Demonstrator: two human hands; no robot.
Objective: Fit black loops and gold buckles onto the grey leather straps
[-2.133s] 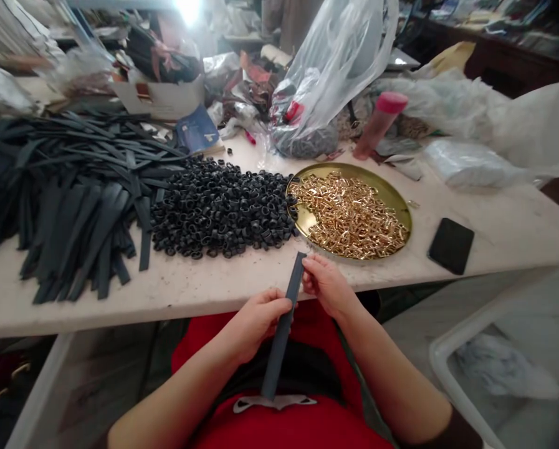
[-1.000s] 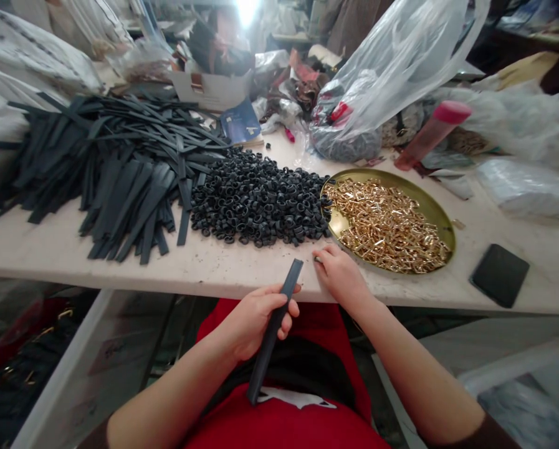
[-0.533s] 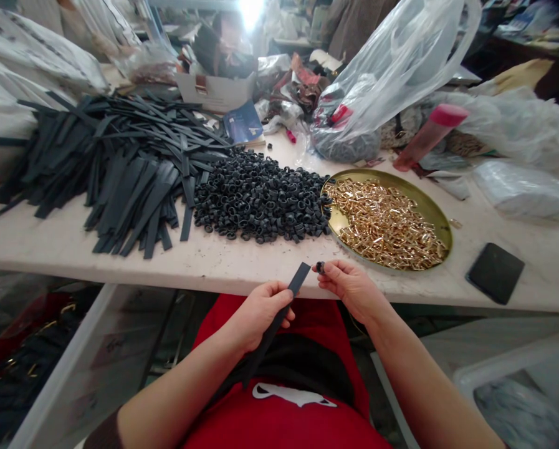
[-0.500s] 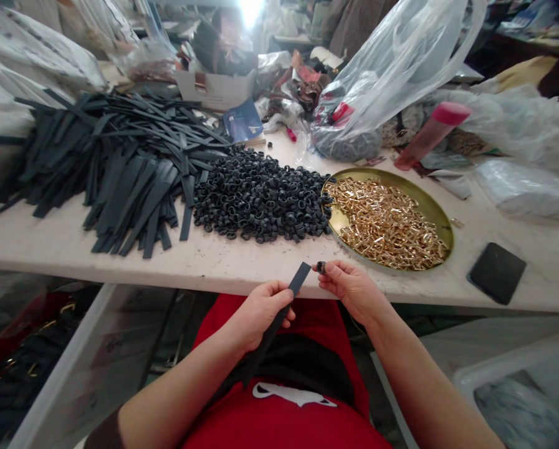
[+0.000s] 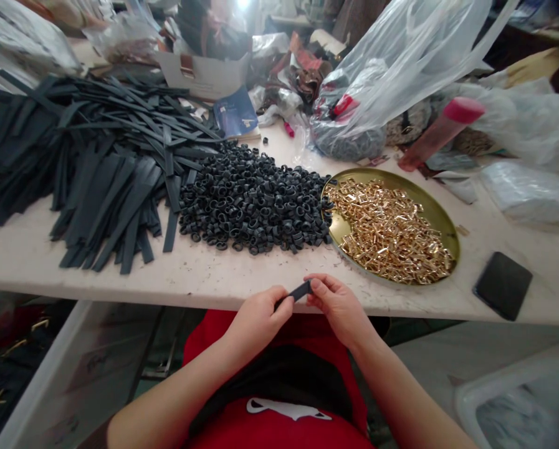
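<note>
A black strap (image 5: 300, 291) spans the short gap between my two hands at the table's front edge. My left hand (image 5: 262, 316) is closed around it, thumb on top. The fingers of my right hand (image 5: 339, 307) pinch the strap's far end; whether a small loop is under them I cannot see. Beyond my hands lies a heap of small black loops (image 5: 255, 202). To its right, a round gold tray (image 5: 440, 218) holds many small gold metal fittings (image 5: 391, 227). A pile of black straps (image 5: 106, 193) covers the table's left side.
A dark phone (image 5: 503, 285) lies at the right of the pale table (image 5: 204, 277). Behind the tray are a pink-capped tube (image 5: 442, 134) and a clear plastic bag (image 5: 396, 68). A blue booklet (image 5: 236, 115) and a white box (image 5: 204, 75) stand at the back.
My right hand, which held a small black loop apart from the strap, has come to the strap's end. The strap has tipped flatter between my hands. The view has shifted slightly.
</note>
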